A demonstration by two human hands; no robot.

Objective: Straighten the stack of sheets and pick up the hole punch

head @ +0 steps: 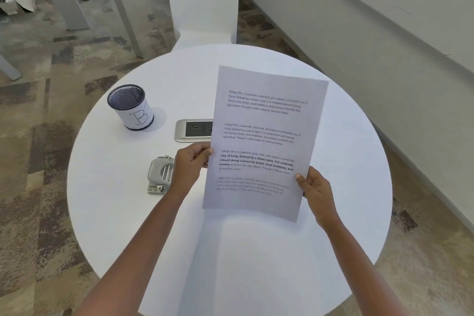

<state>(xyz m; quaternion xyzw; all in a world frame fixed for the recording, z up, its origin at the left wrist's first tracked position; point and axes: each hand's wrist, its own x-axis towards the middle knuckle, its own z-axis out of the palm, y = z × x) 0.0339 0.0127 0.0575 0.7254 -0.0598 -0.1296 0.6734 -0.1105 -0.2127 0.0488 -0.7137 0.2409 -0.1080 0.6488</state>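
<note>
Presently the left hand pinches the left edge of a printed sheet of paper, thumb on the face of the page and fingers curled behind it. The right hand grips the sheet's lower right edge in the same manner, thumb on the front. Held between both hands, the sheet is raised clear of the round white table and tilted toward the wearer; it carries four blocks of text, the third partly in bold.

Just left of the left hand a grey metal hole punch lies on the tabletop, partly hidden by the wrist. Beyond it, a recessed power outlet panel is set in the table, its right end covered by the sheet. Farther left stands a black mesh pen cup, wrapped in a white label apparently marked "B". A white chair stands at the table's far side on patterned carpet.
</note>
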